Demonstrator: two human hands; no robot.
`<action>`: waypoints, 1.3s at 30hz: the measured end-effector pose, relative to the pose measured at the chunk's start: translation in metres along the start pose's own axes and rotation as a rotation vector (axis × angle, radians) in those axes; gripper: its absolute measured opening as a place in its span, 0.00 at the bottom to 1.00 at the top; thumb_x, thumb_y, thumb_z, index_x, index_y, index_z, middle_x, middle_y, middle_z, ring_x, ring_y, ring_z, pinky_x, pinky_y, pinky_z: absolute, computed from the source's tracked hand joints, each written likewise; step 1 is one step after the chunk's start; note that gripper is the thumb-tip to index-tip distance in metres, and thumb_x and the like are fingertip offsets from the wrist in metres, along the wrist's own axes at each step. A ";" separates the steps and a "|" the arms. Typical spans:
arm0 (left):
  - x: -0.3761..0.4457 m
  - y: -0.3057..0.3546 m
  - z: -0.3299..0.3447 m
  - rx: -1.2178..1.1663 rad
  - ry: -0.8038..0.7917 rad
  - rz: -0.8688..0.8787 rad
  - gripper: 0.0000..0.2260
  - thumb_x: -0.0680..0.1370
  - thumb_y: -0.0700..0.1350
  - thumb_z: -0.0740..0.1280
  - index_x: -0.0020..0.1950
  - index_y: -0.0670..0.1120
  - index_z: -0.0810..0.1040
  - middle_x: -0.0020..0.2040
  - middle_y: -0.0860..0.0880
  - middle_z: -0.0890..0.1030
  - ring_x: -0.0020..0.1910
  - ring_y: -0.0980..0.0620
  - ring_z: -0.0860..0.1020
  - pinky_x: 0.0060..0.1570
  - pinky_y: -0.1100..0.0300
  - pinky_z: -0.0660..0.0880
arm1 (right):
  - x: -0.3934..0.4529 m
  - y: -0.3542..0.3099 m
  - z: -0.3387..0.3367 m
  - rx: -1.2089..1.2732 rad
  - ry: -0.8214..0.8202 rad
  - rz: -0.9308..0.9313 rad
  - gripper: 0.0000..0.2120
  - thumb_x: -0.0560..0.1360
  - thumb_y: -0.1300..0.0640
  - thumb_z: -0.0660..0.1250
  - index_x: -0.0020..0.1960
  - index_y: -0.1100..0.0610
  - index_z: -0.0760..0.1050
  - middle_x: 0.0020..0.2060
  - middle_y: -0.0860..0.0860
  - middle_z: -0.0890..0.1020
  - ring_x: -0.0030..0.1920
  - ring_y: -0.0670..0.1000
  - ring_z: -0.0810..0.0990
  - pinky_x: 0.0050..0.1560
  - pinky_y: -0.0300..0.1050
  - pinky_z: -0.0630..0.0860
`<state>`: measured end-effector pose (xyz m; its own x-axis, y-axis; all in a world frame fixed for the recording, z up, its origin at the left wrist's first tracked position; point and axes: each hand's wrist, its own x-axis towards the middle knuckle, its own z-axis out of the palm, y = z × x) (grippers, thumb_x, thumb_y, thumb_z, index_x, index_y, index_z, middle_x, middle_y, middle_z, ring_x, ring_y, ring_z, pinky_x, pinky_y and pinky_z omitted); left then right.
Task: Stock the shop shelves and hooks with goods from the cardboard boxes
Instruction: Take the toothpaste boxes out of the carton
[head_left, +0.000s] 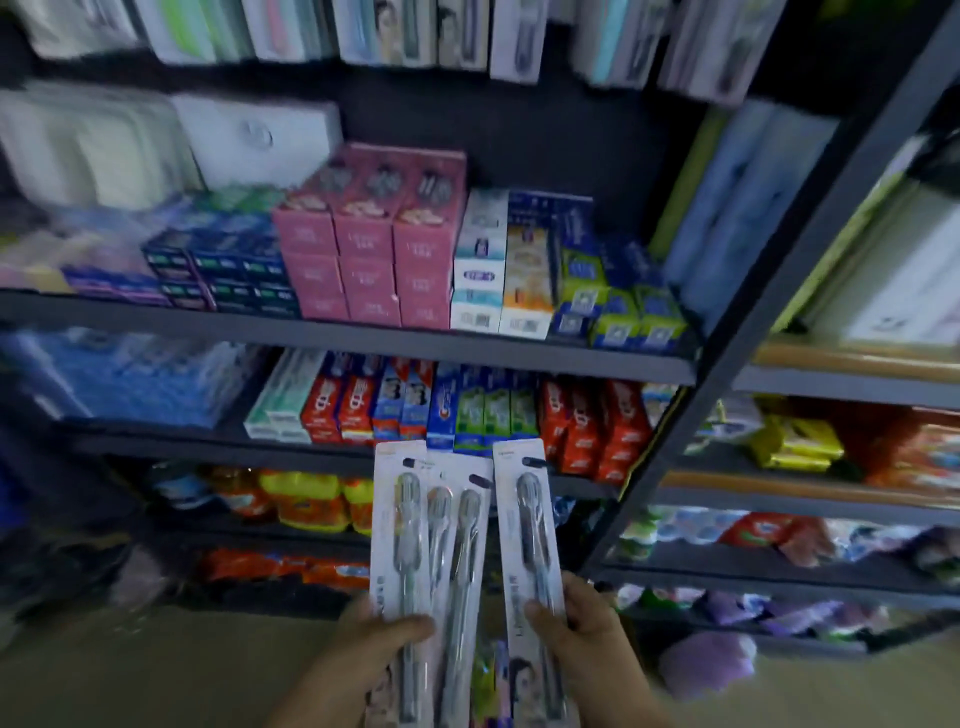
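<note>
The left hand (379, 631) grips a fanned stack of white carded grey-toothbrush packs (431, 545), thumb across the front. The right hand (582, 623) pinches one matching single toothbrush pack (530, 530) just beside it. Both are held upright before dark metal shelves (363, 338) of pink toothpaste boxes (374, 244).

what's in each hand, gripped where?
Left hand grips a fanned bunch of toothbrush packs near their lower end, thumb across the front. Right hand grips a single toothbrush pack at its lower part.
</note>
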<state>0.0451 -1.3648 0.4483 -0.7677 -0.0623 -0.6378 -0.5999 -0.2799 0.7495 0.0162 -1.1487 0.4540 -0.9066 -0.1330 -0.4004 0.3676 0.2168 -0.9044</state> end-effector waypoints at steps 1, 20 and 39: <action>-0.010 0.008 0.001 -0.010 -0.001 0.036 0.22 0.64 0.28 0.75 0.57 0.38 0.77 0.49 0.38 0.83 0.51 0.41 0.80 0.56 0.49 0.74 | -0.003 -0.010 -0.004 -0.002 -0.026 -0.020 0.10 0.75 0.59 0.69 0.56 0.51 0.78 0.43 0.49 0.86 0.45 0.49 0.84 0.46 0.42 0.79; -0.109 0.163 0.007 -0.024 0.062 0.547 0.13 0.73 0.35 0.70 0.56 0.45 0.80 0.47 0.45 0.85 0.44 0.49 0.84 0.39 0.59 0.79 | -0.008 -0.177 -0.001 0.115 -0.285 -0.381 0.14 0.81 0.63 0.58 0.57 0.50 0.78 0.52 0.56 0.84 0.45 0.52 0.84 0.59 0.57 0.74; -0.091 0.258 0.088 -0.010 -0.083 0.717 0.09 0.73 0.36 0.70 0.50 0.47 0.78 0.34 0.54 0.85 0.33 0.58 0.82 0.30 0.64 0.75 | 0.003 -0.285 -0.094 0.044 0.230 -0.642 0.08 0.81 0.58 0.61 0.48 0.46 0.74 0.42 0.36 0.80 0.43 0.37 0.78 0.44 0.34 0.76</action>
<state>-0.0599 -1.3474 0.7149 -0.9865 -0.1616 0.0264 0.0599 -0.2062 0.9767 -0.1111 -1.1200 0.7247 -0.9670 -0.0122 0.2546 -0.2541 0.1234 -0.9593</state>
